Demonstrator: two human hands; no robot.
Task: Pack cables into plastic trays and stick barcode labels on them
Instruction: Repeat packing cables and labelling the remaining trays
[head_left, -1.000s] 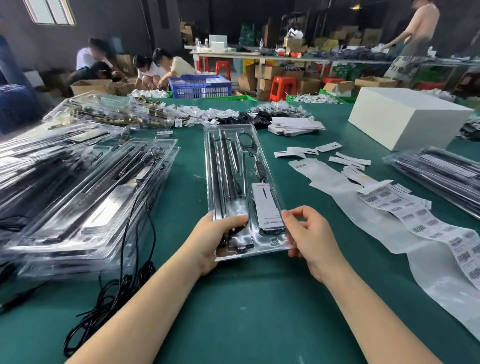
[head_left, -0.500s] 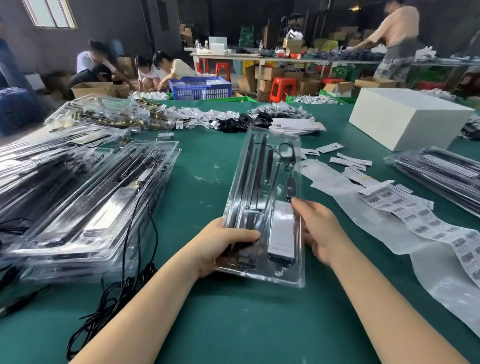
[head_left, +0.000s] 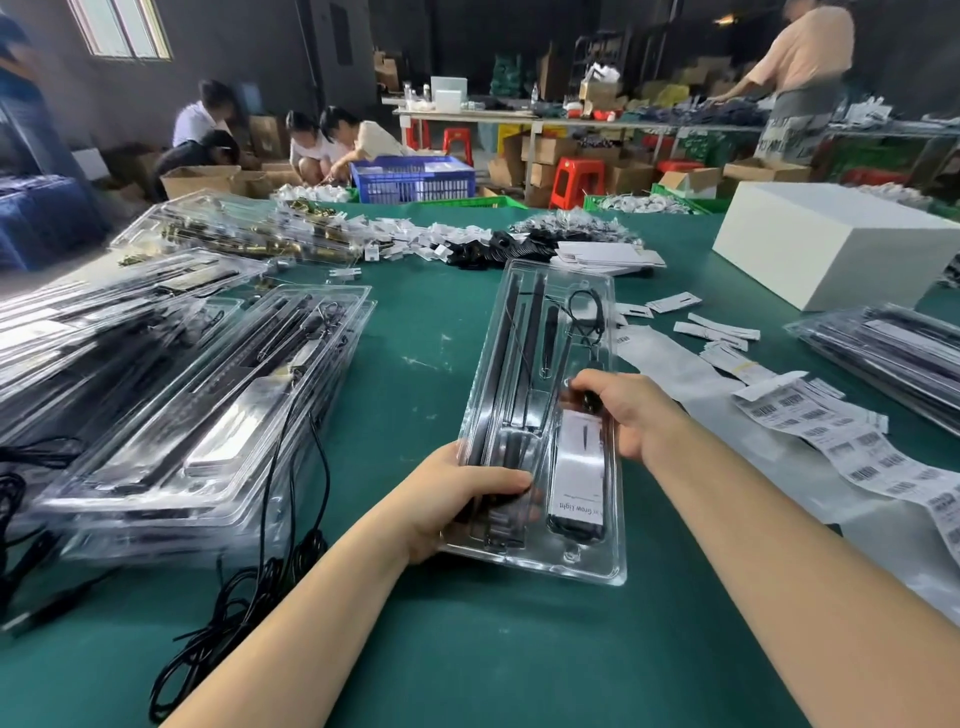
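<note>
Nearest up: left hand (head_left: 457, 499) wrapped around the near-left corner of a long clear plastic clamshell tray (head_left: 597, 564), thumb over the top, so holding it for sure. Right hand (head_left: 631, 415) clamped on the tray's right edge about halfway along, fingers curled over a black cable plug. Tray lifted and tilted off the green felt-covered table (head_left: 493, 665), packed with thin black light bars (head_left: 511, 358), a looped black cable (head_left: 584, 317) and a white-labelled black adapter block (head_left: 579, 475).

Left of the tray: stack of filled clear trays (head_left: 208, 410), loose black cords (head_left: 249, 587) trailing off its near end. Right of the tray: long strip of white barcode labels (head_left: 841, 447) on pale backing, more finished packs (head_left: 883, 358) past that. Beyond the tray: small white tags, a flat white card stack, a big white box (head_left: 826, 249).

Looks like the packing part's basically done, just tucking things in. Probably next: set the tray down flat, free the right hand, peel a barcode off that strip and stick it on.
</note>
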